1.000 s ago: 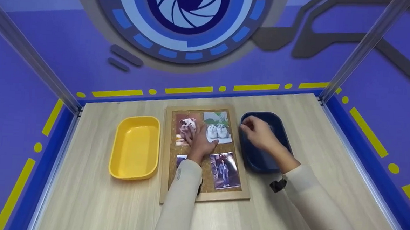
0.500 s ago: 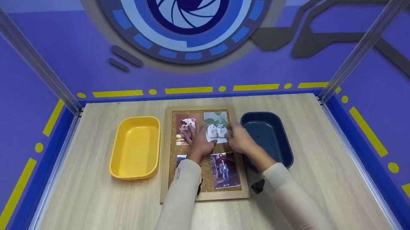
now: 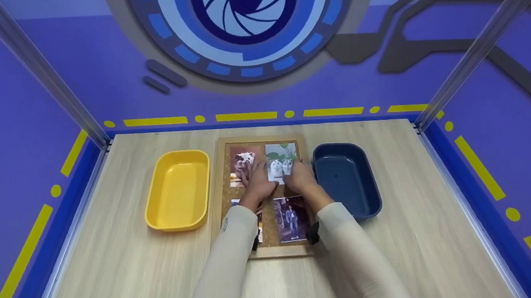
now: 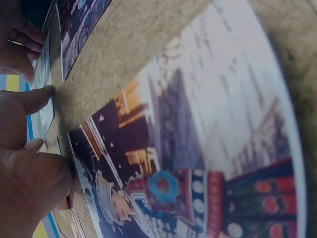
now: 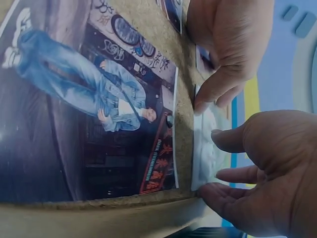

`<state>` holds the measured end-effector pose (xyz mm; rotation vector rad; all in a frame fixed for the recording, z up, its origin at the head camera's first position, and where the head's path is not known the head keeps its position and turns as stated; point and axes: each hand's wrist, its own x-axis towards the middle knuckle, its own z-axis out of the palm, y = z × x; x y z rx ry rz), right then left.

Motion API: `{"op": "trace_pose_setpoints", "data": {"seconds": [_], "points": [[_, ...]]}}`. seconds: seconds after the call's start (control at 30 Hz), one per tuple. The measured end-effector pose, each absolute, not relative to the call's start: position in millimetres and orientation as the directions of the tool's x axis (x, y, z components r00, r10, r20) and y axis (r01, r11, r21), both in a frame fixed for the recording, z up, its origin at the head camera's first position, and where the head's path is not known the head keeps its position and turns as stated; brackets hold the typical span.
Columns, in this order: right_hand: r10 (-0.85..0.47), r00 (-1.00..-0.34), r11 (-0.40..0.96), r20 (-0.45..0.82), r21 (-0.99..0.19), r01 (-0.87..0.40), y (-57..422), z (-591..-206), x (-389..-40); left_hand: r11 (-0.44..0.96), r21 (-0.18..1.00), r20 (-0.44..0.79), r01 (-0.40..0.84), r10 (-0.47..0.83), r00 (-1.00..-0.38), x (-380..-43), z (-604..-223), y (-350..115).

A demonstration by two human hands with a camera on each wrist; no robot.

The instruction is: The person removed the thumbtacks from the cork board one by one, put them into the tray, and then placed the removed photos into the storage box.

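Note:
A photo of two white hamsters lies at the upper right of a framed cork board. My left hand rests between this photo and the brown-and-white animal photo at upper left. Its thumb touches the hamster photo's lower edge. My right hand reaches over the hamster photo's right side. In the right wrist view, that hand's thumb hovers over the photo and its fingers touch near the corner, spread apart. Whether a small pin is between them cannot be seen.
Lower on the board are a photo of a person in denim and a photo of a person in patterned clothing. A yellow tray stands left of the board. To its right is a navy tray with a tiny dark thing inside.
My right hand has moved left, from above the navy tray to the right side of the hamster photo. My left hand has stayed in nearly the same place.

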<state>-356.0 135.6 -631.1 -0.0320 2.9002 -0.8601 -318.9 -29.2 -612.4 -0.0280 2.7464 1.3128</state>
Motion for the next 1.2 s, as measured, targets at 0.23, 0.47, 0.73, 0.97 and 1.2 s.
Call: {"op": "trace_pose_setpoints", "data": {"seconds": [0.23, 0.47, 0.73, 0.97, 1.2], "points": [[0.042, -0.987, 0.836, -0.158, -0.536, 0.122, 123.4, -587.3, -332.9, 0.673, 0.737, -0.045, -0.061, -0.042, -0.998, -327.8, -627.9, -26.1], [0.132, -0.966, 0.847, -0.221, -0.482, 0.226, 111.4, -583.9, -338.0, 0.704, 0.710, 0.072, 0.030, -0.030, -0.997, -325.4, -637.8, -33.3], [0.114, -0.965, 0.890, -0.238, -0.407, 0.206, 106.5, -583.8, -338.3, 0.642, 0.766, 0.011, -0.002, -0.017, -1.000, -271.2, -576.2, -54.8], [0.102, -0.956, 0.887, -0.276, -0.409, 0.213, 108.4, -579.8, -335.8, 0.564, 0.805, 0.230, 0.183, -0.014, -0.973, -227.9, -562.3, -87.3], [0.074, -0.955, 0.908, -0.286, -0.376, 0.183, 111.7, -577.6, -337.7, 0.597, 0.772, 0.327, 0.218, -0.080, -0.942, -191.6, -563.9, -135.2]]}}
